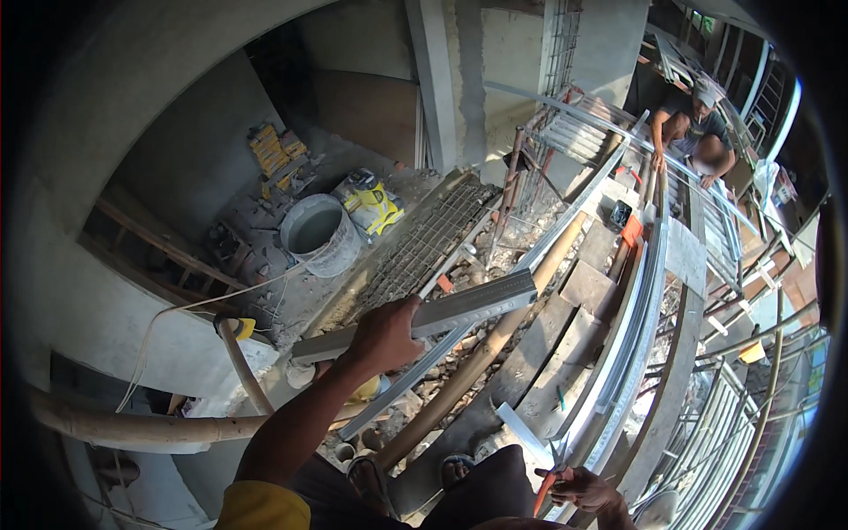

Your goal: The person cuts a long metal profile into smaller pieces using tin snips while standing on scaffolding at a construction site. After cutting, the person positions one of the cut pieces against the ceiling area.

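My left hand (385, 337) is closed round a grey metal channel (477, 301), a straight length with small holes along its side. The channel is held up at a slant, its right end higher than its left. Low on the right, my right hand (583, 488) grips a pair of tin snips (545, 491) with orange-red handles, blades pointing up and away from me. Close to the snips lies a short offcut of metal (523, 431). Long shiny metal profiles (649, 305) run along the planks past my right hand.
A co-worker (698, 132) crouches at the far right. Planks (548, 340) and a bamboo pole (477, 353) lie above rubble. A large bucket (320, 234) stands on the lower floor at left, near a steel mesh (428, 243). Another bamboo pole (159, 430) crosses on the left.
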`<action>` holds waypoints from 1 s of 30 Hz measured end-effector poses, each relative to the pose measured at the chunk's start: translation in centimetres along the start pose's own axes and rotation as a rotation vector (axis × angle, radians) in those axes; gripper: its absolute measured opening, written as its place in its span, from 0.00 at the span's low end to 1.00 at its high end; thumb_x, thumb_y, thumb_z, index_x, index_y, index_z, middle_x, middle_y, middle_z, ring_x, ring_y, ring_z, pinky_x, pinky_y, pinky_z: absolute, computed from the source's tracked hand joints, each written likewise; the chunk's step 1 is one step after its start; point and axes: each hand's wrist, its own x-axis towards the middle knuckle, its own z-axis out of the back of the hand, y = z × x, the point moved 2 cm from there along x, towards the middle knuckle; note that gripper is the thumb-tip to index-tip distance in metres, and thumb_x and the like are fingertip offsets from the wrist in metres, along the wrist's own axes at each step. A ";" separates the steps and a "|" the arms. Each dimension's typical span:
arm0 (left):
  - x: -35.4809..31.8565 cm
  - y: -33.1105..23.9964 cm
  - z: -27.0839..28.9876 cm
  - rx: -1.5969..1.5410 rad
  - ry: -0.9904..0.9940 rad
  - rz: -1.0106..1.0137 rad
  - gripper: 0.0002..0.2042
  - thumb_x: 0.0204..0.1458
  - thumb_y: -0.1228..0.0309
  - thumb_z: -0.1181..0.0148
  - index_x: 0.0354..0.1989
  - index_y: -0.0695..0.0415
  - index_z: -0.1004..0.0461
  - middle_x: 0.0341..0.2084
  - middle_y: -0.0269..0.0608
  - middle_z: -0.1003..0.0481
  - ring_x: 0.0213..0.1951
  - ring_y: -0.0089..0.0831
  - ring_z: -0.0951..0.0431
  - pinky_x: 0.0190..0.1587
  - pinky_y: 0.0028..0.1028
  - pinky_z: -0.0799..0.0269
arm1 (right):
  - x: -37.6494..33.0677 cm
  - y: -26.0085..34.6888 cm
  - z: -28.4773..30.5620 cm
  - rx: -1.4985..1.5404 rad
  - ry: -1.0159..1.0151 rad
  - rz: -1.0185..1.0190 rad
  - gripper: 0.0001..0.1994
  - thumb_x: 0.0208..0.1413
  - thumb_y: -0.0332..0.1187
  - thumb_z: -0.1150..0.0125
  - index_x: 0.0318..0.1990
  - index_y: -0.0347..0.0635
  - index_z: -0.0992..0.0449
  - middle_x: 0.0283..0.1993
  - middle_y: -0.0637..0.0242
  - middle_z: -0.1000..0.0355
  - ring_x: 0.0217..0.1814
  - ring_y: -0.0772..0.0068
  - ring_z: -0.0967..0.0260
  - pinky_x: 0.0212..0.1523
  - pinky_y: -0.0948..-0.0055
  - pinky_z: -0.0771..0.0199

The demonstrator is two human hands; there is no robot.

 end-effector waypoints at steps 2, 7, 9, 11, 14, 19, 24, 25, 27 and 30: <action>1.7 0.2 -1.3 -0.028 0.056 -0.009 0.30 0.37 0.68 0.35 0.52 0.64 0.33 0.41 0.55 0.24 0.43 0.49 0.22 0.46 0.40 0.27 | -1.2 -3.8 -0.4 -0.062 -0.196 0.085 0.16 0.51 0.22 0.37 0.49 0.35 0.28 0.34 0.65 0.29 0.37 0.72 0.32 0.38 0.76 0.34; 3.9 -0.2 -6.1 -0.133 -0.234 -0.183 0.24 0.34 0.76 0.41 0.47 0.62 0.29 0.31 0.53 0.23 0.36 0.48 0.21 0.40 0.41 0.26 | -3.8 -5.7 -7.5 0.246 -0.097 0.603 0.16 0.46 0.32 0.33 0.44 0.51 0.27 0.45 0.71 0.30 0.45 0.79 0.35 0.39 0.77 0.36; 4.5 -1.3 -7.1 -0.171 -0.187 -0.192 0.24 0.34 0.77 0.41 0.47 0.63 0.29 0.32 0.53 0.23 0.37 0.47 0.21 0.40 0.40 0.26 | -5.0 -4.9 -9.2 0.224 -0.421 0.637 0.13 0.50 0.30 0.36 0.43 0.43 0.29 0.39 0.66 0.29 0.39 0.74 0.30 0.37 0.75 0.31; 5.3 -2.0 -8.2 -0.233 -0.168 -0.247 0.26 0.35 0.80 0.42 0.49 0.62 0.28 0.34 0.52 0.23 0.39 0.47 0.22 0.41 0.39 0.26 | -5.9 -1.2 -10.8 0.103 -0.639 0.795 0.08 0.62 0.30 0.49 0.46 0.37 0.34 0.29 0.65 0.31 0.29 0.75 0.33 0.36 0.72 0.29; 6.1 -3.4 -9.5 -0.263 -0.252 -0.337 0.22 0.34 0.82 0.41 0.44 0.61 0.24 0.34 0.50 0.22 0.38 0.46 0.21 0.41 0.38 0.26 | -7.9 4.3 -10.7 -0.142 -0.923 0.911 0.11 0.61 0.35 0.46 0.44 0.37 0.34 0.26 0.69 0.35 0.27 0.76 0.33 0.32 0.74 0.30; 6.3 -4.9 -8.8 -0.284 -0.312 -0.445 0.21 0.34 0.84 0.41 0.41 0.57 0.24 0.35 0.43 0.25 0.41 0.45 0.26 0.50 0.42 0.36 | -6.9 15.1 -14.5 -0.673 -0.976 0.940 0.23 0.56 0.49 0.38 0.44 0.34 0.29 0.27 0.70 0.34 0.27 0.79 0.35 0.30 0.76 0.34; 5.5 -4.5 -7.4 -0.236 -0.407 -0.505 0.19 0.35 0.85 0.40 0.37 0.50 0.25 0.39 0.34 0.31 0.51 0.36 0.34 0.59 0.52 0.54 | -4.0 18.3 -16.2 -0.770 -0.815 0.785 0.27 0.53 0.51 0.37 0.47 0.34 0.27 0.31 0.66 0.30 0.31 0.80 0.33 0.32 0.77 0.33; 5.5 -4.5 -7.3 -0.235 -0.439 -0.522 0.19 0.34 0.84 0.38 0.36 0.49 0.25 0.39 0.33 0.31 0.51 0.36 0.34 0.59 0.52 0.53 | -3.4 18.3 -15.9 -0.965 -0.842 0.756 0.26 0.53 0.50 0.36 0.47 0.33 0.26 0.32 0.65 0.28 0.32 0.79 0.32 0.34 0.76 0.32; 5.4 -3.5 -6.9 -0.208 -0.497 -0.544 0.19 0.33 0.82 0.36 0.35 0.47 0.25 0.39 0.30 0.31 0.51 0.34 0.35 0.58 0.52 0.52 | -1.7 18.1 -16.4 -1.193 -0.777 0.722 0.23 0.51 0.46 0.31 0.44 0.33 0.25 0.34 0.63 0.26 0.35 0.76 0.30 0.36 0.74 0.30; 5.0 -3.9 -6.5 -0.230 -0.586 -0.528 0.18 0.33 0.83 0.35 0.34 0.47 0.25 0.38 0.29 0.31 0.51 0.33 0.35 0.59 0.52 0.53 | 0.1 17.2 -17.4 -1.055 -0.699 0.590 0.22 0.51 0.43 0.31 0.42 0.33 0.26 0.34 0.63 0.26 0.34 0.77 0.30 0.36 0.73 0.30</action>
